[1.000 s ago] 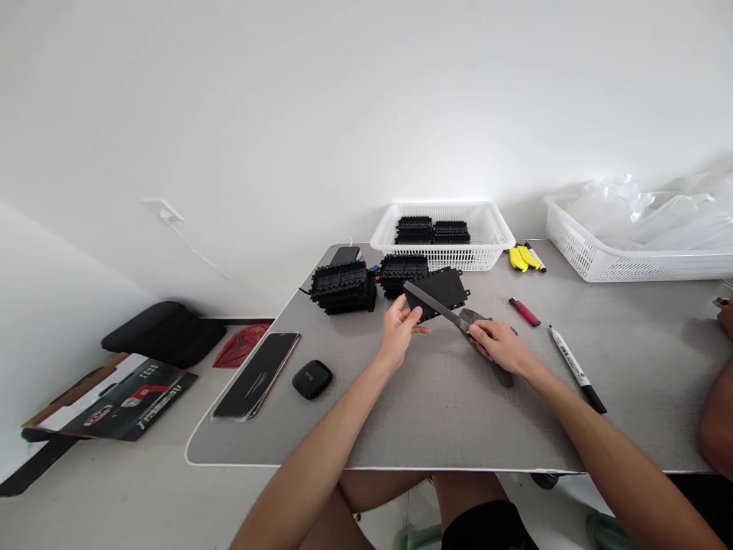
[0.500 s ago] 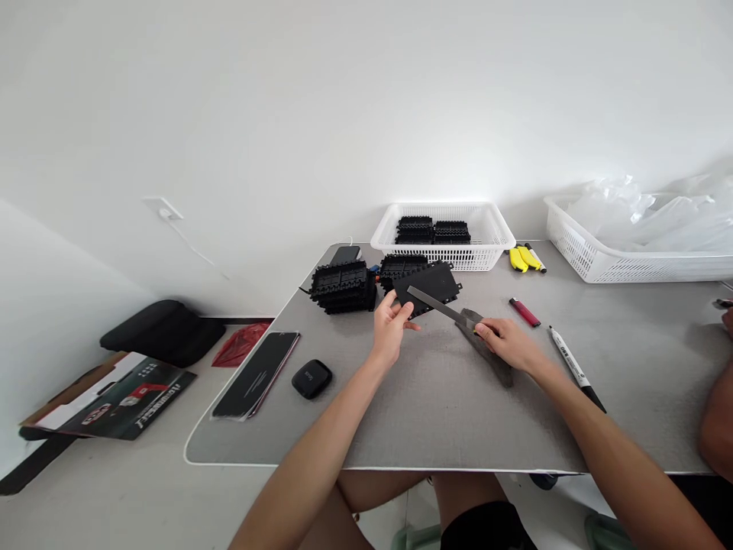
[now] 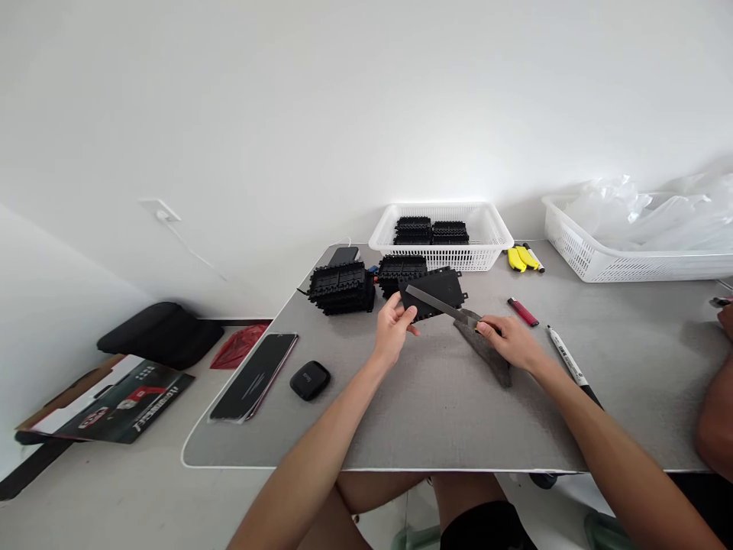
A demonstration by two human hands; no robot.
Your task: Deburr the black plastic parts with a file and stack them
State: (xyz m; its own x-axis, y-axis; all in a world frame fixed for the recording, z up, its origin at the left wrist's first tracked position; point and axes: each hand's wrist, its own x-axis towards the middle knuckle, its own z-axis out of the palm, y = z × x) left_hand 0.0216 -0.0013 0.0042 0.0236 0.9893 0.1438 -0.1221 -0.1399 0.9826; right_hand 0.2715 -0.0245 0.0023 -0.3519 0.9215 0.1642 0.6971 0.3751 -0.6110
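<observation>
My left hand [image 3: 393, 330] grips a flat black plastic panel [image 3: 440, 289] by its near left corner, thumb on top; small tabs stick out along the panel's edges. In my right hand [image 3: 507, 338] is a flat metal file [image 3: 438, 303], its blade lying across the panel's face and its tip close to my left thumb. Below the file, a dark grey cloth [image 3: 486, 359] rests on the table. Behind my left hand stand stacks of similar black panels [image 3: 339, 286], with another stack [image 3: 401, 269] partly covered by the held panel.
A white basket [image 3: 440, 261] holding black panels stands at the back; another basket [image 3: 630, 266] contains clear plastic bags. A yellow tool [image 3: 522, 258], red lighter [image 3: 523, 312] and marker [image 3: 566, 355] lie right. A phone [image 3: 255, 376] and black case [image 3: 310, 380] lie left. Someone's arm [image 3: 715, 420] shows far right.
The panel and my left hand have shifted slightly to the right. The file still lies across the panel in my right hand, and the whole view has moved a little.
</observation>
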